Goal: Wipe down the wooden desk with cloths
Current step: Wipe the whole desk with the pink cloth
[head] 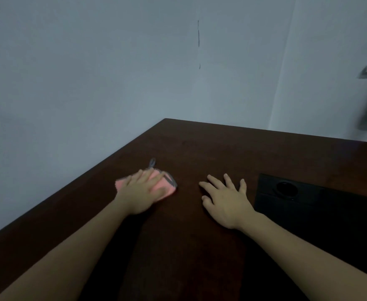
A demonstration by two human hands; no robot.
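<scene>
Left hand (pixel 142 190) presses flat on the pink cloth (pixel 167 184); right hand (pixel 226 198) rests spread on the table (pixel 221 153). Best wiped with steady, overlapping strokes.

Both hands, left (pixel 142 193) and right (pixel 226 200), lie flat.
</scene>
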